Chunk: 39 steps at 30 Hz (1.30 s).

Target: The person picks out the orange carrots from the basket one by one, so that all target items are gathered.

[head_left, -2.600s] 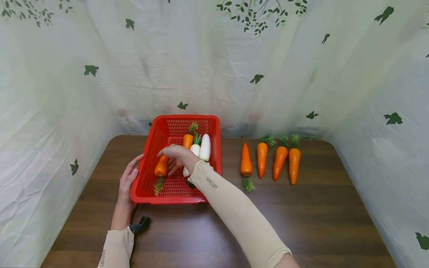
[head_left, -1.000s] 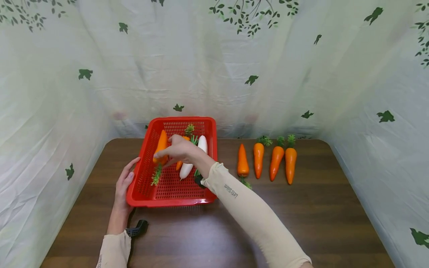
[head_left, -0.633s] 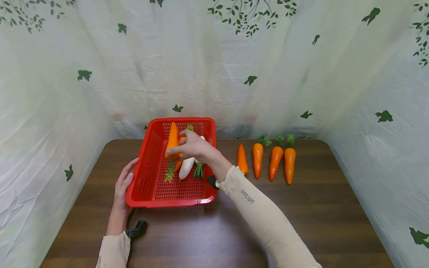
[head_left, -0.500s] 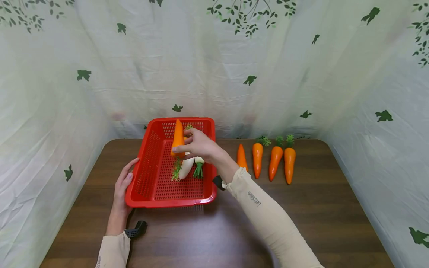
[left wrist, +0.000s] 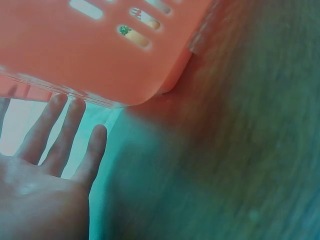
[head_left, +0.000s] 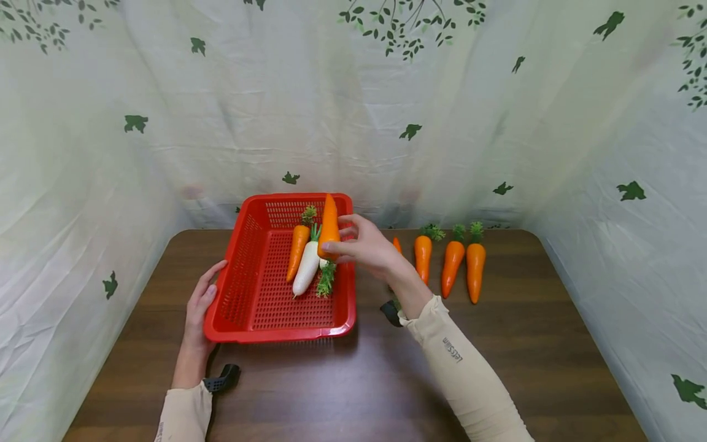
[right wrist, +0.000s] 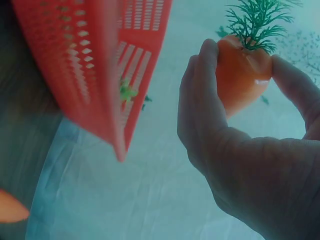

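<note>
My right hand (head_left: 364,248) pinches an orange carrot (head_left: 329,224) between thumb and fingers, above the right side of a red plastic basket (head_left: 237,328). The carrot's tip points away and its green leafy top hangs toward me. In the right wrist view, the held carrot (right wrist: 240,75) appears beside the basket wall (right wrist: 87,95). My left hand (head_left: 197,310) rests against the basket's left side, its fingers (left wrist: 62,142) fairly straight in the left wrist view. Inside the basket lie another carrot (head_left: 298,248) and a white radish (head_left: 306,270); more white produce is mostly hidden beneath the held carrot.
On the brown wooden table (head_left: 298,393), several carrots stand in a row right of the basket, among them a middle one (head_left: 453,261) and the rightmost (head_left: 475,270). My right hand partly covers the nearest carrot (head_left: 397,244). A pale curtain (head_left: 353,123) surrounds the table.
My right hand has picked up the carrot from the basket's left side, lifted it and carried it rightward over the other vegetables. The left hand has stayed at the basket's side.
</note>
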Motion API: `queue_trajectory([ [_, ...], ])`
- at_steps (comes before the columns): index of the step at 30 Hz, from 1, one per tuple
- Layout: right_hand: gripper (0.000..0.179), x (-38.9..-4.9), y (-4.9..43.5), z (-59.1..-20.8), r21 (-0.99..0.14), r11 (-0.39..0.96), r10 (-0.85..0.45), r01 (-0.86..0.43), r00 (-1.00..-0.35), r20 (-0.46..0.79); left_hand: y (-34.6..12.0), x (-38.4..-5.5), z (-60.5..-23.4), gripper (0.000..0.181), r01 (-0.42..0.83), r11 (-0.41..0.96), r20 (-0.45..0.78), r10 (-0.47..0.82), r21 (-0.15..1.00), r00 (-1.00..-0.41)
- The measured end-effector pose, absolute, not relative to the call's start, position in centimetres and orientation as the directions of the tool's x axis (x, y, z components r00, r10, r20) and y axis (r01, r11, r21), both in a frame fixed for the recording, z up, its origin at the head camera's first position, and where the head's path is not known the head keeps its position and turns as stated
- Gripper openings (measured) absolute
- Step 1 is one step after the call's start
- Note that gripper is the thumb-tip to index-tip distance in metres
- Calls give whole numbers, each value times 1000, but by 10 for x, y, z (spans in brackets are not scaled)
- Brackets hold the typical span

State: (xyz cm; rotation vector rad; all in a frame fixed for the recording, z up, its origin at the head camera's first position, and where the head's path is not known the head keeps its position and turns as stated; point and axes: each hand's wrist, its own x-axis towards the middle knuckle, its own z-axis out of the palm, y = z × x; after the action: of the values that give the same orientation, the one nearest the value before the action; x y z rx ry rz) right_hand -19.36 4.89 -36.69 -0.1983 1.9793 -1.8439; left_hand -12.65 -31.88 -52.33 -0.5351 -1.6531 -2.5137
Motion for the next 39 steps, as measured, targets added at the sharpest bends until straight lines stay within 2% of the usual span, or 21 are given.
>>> queue_trajectory([
  [11,76,-181,88,-384,-981,124,-272,148,-946,-177,-317,-126,-523,56,251,-400,320,116,882,-940],
  [26,75,-169,115,-404,-985,93,-251,144,-954,-163,-317,-125,-520,55,239,-373,296,103,896,-950],
  [39,74,-162,154,-417,-986,105,-198,129,-969,-148,-320,-126,-521,56,256,-415,333,122,873,-935],
])
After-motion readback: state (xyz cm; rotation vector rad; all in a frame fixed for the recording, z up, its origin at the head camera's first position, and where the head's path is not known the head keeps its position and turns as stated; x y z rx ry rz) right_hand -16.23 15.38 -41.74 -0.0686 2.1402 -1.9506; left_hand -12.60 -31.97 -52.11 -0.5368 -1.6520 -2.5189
